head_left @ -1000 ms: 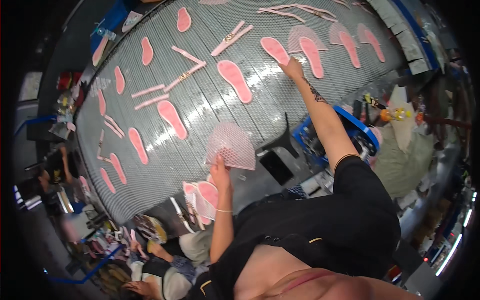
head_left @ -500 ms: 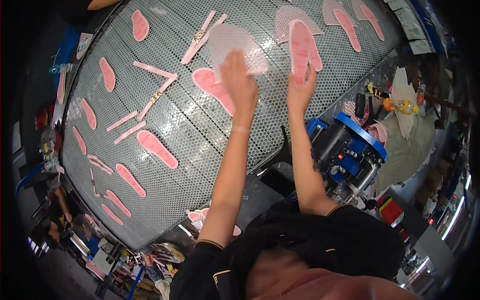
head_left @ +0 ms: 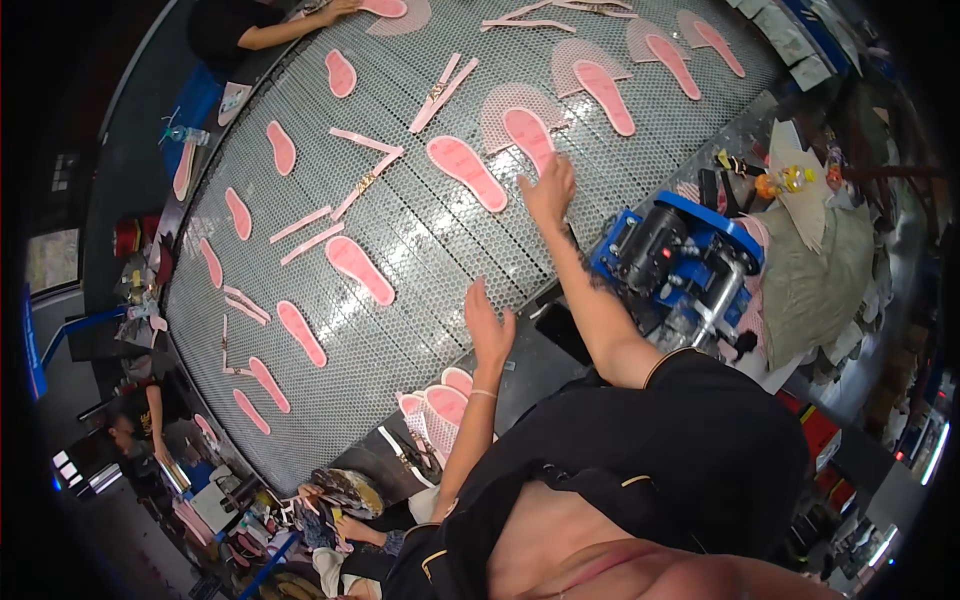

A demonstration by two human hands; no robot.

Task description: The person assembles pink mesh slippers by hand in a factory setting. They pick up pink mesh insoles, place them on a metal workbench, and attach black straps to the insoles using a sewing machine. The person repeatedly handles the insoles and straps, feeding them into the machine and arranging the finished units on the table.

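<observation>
My right hand (head_left: pixel 549 189) reaches out over the grey mesh conveyor belt (head_left: pixel 420 260), fingers spread, just below a pink shoe insole lying on a pink mesh sheet (head_left: pixel 522 112). It touches or nearly touches that insole's near end. My left hand (head_left: pixel 489 330) hovers open and empty above the belt's near edge. A small stack of pink insoles and mesh pieces (head_left: pixel 437 404) lies at the edge below my left hand. Another bare pink insole (head_left: pixel 466 172) lies to the left of my right hand.
Several pink insoles and pink straps are spread along the belt. A blue machine (head_left: pixel 680 262) stands to the right of my right arm, with bags and clutter (head_left: pixel 812 262) beyond. Another person's arm (head_left: pixel 290 22) works at the belt's far end.
My left hand has let go of the mesh sheet, which now lies on the belt under an insole, and drawn back to the near edge. My right hand stays near that insole.
</observation>
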